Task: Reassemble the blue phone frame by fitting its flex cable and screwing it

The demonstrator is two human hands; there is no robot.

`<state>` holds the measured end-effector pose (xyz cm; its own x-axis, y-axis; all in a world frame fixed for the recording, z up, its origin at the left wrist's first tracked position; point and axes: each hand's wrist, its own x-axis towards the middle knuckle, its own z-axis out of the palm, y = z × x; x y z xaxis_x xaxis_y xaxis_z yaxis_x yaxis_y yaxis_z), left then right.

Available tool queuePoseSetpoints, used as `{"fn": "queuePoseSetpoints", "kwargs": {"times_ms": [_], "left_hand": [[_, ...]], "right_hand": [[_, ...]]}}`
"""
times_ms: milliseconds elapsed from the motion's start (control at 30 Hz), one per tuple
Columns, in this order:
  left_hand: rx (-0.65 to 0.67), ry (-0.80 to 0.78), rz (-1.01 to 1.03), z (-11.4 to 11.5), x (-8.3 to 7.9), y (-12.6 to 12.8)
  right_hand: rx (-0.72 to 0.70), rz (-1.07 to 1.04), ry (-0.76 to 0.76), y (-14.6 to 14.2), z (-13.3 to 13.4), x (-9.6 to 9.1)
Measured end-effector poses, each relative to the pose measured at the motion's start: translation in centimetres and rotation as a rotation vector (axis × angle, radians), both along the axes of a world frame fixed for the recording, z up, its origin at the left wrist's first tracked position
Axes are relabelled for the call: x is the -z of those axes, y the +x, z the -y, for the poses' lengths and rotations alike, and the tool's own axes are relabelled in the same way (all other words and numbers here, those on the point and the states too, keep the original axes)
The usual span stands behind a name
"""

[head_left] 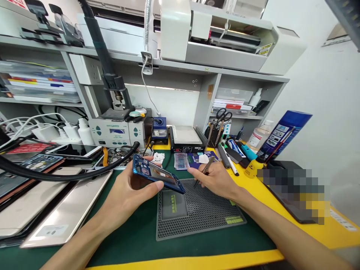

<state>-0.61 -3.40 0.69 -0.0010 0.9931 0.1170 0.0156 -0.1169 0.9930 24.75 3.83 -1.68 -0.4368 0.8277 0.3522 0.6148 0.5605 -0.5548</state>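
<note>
My left hand [135,189] grips an opened phone [159,174] by its edges, thumb along the near side. The phone has a blue frame, and its inner parts face up; it is tilted above the mat. In my right hand [218,178] is a pair of dark tweezers [207,167], held between thumb and fingers with the points down over the mat. A small gap separates the tweezers from the phone. Below both hands lies a grey perforated work mat [205,213] with a recessed rectangle at its left.
Several phones and tablets [67,210] are stacked at left, with a thick black hose [70,175] arching over them. A rework station [118,133] and a heating plate [187,138] stand behind. Pens, a yellow bottle [253,168] and a blue spray can [284,137] line the right.
</note>
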Motion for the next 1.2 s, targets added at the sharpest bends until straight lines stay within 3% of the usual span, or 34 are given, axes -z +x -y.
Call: {"fn": "queuePoseSetpoints", "kwargs": {"times_ms": [633, 967, 1200], "left_hand": [[0.016, -0.092, -0.04, 0.7, -0.8, 0.0], [0.047, -0.092, -0.031, 0.5, -0.8, 0.1], [0.026, -0.086, -0.061, 0.5, -0.8, 0.2]], "right_hand": [[0.052, -0.029, 0.021, -0.2, 0.2, 0.4], [0.046, 0.008, -0.131, 0.0, 0.4, -0.7], [0.112, -0.05, -0.215, -0.1, 0.3, -0.4]]}}
